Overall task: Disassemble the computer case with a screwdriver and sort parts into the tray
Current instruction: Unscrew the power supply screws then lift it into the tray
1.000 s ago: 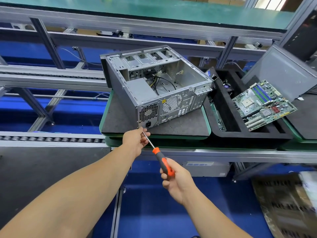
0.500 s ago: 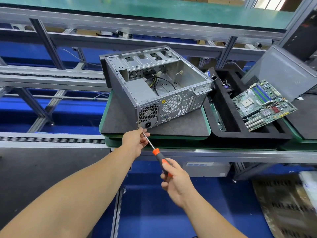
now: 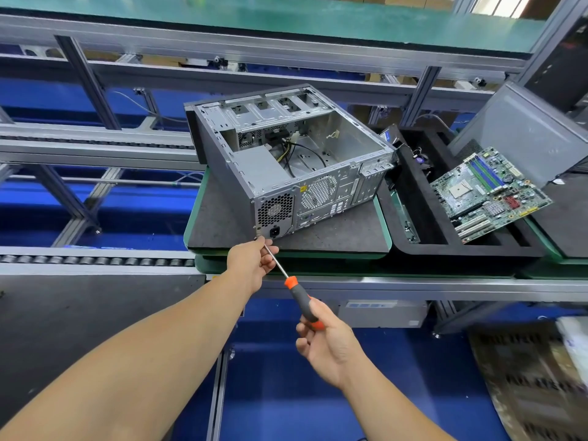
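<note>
Right hand (image 3: 329,343) wrapped round the orange-black handle of the screwdriver (image 3: 294,286). Left hand (image 3: 253,262) just ahead, pinching the shaft near its tip at the bottom rear corner of the computer case (image 3: 286,160); tip itself hidden by fingers. Tray (image 3: 423,224) farther right, holding a motherboard (image 3: 486,192); its far compartments hard to make out.

Motherboard (image 3: 486,194) in tray (image 3: 416,198), right of case (image 3: 286,167)

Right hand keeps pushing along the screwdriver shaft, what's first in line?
The right hand would meet the left hand, which pinches the screwdriver shaft; just past it is the computer case at its lower rear corner.
</note>
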